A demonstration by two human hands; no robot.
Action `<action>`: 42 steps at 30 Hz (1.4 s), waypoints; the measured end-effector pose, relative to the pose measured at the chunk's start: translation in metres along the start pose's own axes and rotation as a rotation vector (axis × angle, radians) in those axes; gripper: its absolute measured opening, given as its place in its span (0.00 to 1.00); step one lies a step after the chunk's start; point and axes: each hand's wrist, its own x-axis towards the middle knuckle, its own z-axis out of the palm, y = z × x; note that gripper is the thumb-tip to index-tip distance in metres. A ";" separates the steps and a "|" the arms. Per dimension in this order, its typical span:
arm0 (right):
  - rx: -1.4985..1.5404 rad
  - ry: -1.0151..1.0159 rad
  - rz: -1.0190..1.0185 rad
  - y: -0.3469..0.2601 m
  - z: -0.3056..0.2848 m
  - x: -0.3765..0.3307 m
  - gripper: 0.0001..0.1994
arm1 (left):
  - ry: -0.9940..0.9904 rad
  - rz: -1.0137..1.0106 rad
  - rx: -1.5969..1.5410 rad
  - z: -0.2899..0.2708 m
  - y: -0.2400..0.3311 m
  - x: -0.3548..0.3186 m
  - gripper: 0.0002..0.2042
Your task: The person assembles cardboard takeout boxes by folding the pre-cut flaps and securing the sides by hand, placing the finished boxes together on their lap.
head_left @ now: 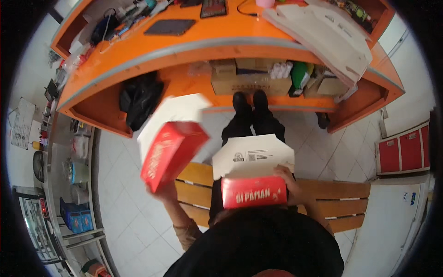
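Out to the left, my left hand [161, 190] grips the lower end of a folded red-and-white cardboard food box [174, 150]. Its white lid flap [170, 113] stands out beyond the red side, and the box is slightly blurred. A second red-and-white cardboard box [254, 191] rests on my lap with its white lid [256, 154] opened away from me. My right hand [290, 184] is closed around the right side of that second box, fingers over the edge where lid and body meet. Part of each hand is hidden by its box.
An orange desk [221, 34] curves across ahead, bearing a stack of flat cardboard blanks [325, 34] and a dark tablet [170, 27]. Its lower shelf holds a brown carton [251, 86] and a black bag [138, 99]. A wooden slatted bench [339, 189] is under me; a white cabinet [387, 221] stands right.
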 end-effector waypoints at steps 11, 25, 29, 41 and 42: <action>0.620 0.228 0.431 0.011 -0.018 0.022 0.31 | -0.488 -0.888 0.696 0.072 -0.108 -0.023 0.29; 0.204 0.176 0.615 -0.011 -0.018 0.028 0.25 | -0.642 -0.758 1.143 0.084 -0.067 -0.047 0.30; 0.104 0.115 0.672 -0.015 -0.032 0.046 0.24 | -0.696 -0.685 1.107 0.098 -0.059 -0.048 0.28; -0.477 -0.033 0.573 -0.043 -0.048 0.063 0.31 | -0.444 -0.396 1.048 0.059 -0.095 -0.070 0.21; -0.472 -0.036 0.556 -0.051 -0.049 0.080 0.31 | -0.433 -0.384 1.056 0.060 -0.093 -0.073 0.21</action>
